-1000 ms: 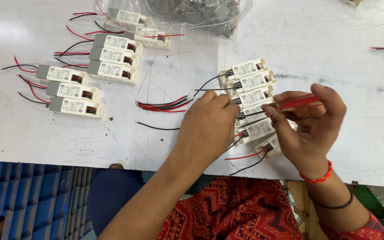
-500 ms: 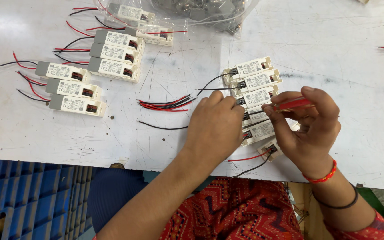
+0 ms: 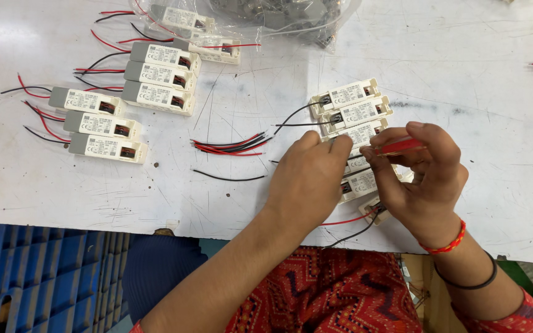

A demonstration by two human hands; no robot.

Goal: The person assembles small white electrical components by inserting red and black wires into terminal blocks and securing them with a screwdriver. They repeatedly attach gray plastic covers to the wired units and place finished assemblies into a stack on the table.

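**Small driver boxes and thin leads under both hands**

The left hand (image 3: 306, 179) lies palm-down over a row of white driver modules (image 3: 356, 114), its fingers curled onto one module near the middle of the row; what the fingertips grasp is hidden under the hand, so I cannot tell whether they pinch a wire or press the casing. The right hand (image 3: 424, 182) pinches a red-handled screwdriver (image 3: 400, 146) between thumb and forefinger, tip pointing left toward the same module.

The modules look like light, rigid plastic shells that would slide easily on the smooth white table (image 3: 476, 80); I judge they are best steadied by the flat sides, not by the leads. The wires are thin, limp and easily kinked or pulled out of their terminals.

To the left lies a loose bundle of red and black wires (image 3: 229, 145), with a single black wire (image 3: 226, 178) nearer. Farther left sit two stacks of grey-ended modules (image 3: 158, 77), already wired. At the far edge a clear plastic bag (image 3: 260, 13) holds more parts. Trailing leads near the table's near edge crowd the hands.
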